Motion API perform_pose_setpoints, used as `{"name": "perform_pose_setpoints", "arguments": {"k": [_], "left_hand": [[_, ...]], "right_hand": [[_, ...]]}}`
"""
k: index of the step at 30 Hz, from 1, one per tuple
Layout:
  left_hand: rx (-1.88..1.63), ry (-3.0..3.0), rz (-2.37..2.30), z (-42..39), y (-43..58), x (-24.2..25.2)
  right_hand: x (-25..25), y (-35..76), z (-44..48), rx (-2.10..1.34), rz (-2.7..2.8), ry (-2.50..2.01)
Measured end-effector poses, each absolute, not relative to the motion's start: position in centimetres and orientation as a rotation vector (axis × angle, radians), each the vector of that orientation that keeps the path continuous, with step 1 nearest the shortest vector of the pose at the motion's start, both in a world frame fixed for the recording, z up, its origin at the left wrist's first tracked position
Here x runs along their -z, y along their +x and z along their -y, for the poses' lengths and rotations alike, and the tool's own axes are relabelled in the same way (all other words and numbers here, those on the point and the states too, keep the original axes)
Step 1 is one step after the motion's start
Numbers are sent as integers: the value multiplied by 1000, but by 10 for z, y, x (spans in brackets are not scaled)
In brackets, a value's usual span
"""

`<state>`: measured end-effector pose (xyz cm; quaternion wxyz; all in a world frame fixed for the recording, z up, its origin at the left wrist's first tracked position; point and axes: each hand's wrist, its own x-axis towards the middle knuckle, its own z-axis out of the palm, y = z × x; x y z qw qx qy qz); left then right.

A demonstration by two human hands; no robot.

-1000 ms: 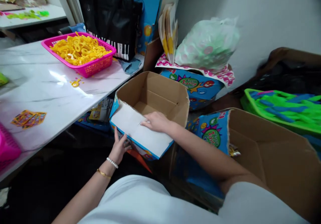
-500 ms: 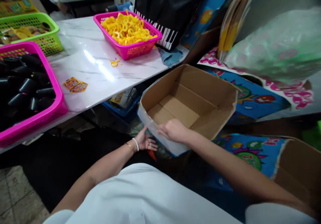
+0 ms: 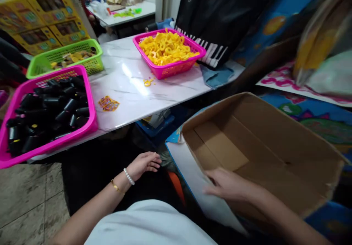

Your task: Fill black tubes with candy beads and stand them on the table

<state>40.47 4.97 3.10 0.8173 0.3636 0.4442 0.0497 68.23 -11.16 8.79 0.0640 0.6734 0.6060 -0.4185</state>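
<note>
Right grip (image 3: 229,184), apparently blurred

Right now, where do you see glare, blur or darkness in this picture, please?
Head view: white glare streaks on the table; head view: the right hand at the cardboard box is blurred, as is the pale bag at the right edge; head view: deep darkness below the table.

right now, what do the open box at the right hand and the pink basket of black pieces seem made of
Open box: likely cardboard, matte brown inside, judging by its creases and rough rim. Pink basket: probably molded plastic, glossy, with a perforated wall.
</note>
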Motion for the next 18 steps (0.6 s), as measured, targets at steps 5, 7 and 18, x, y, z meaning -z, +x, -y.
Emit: {"name": "perform_pose_setpoints", "arguments": {"k": [5,7,18], "left_hand": [[-235,1080,-913,-74,366,-93],[-262,1157,-852,-77,357,-116],[-314,1521,-888,-64,428,-117]], "right_hand": [[-148,688,85,1794,-2182,1678],[-152,690,76,1871,-2166,1672],[-165,858,156,-213,-444,2953]]}}
